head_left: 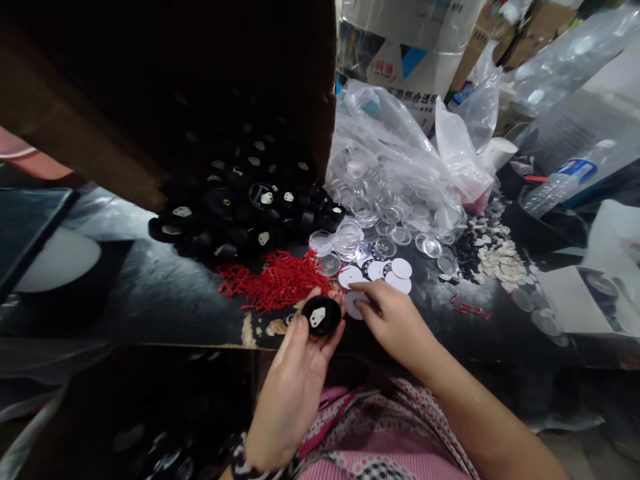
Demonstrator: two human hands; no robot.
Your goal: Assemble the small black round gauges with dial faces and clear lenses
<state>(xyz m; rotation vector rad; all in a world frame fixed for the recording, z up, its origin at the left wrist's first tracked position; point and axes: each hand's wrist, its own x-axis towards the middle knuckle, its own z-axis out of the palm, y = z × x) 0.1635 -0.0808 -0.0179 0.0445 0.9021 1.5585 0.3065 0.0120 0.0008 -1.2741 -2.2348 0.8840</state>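
My left hand [300, 360] holds a round black cup [327, 323] with a small white piece [317, 317] inside it. Just to its right, my right hand [383, 307] pinches a thin pale disc [354, 305] at its edge, close beside the cup. Beyond my fingers lie white discs [399, 283], some with dark printed marks. A heap of small red sticks [280, 280] spreads behind and left of the cup.
A large dark box [333, 93] spills black cups [215, 200] at the left. Clear round lids [395, 213] pour from a plastic bag [385, 127]. White pieces [500, 260] and a small open white box [575, 300] are at the right. A bottle [570, 177] stands behind.
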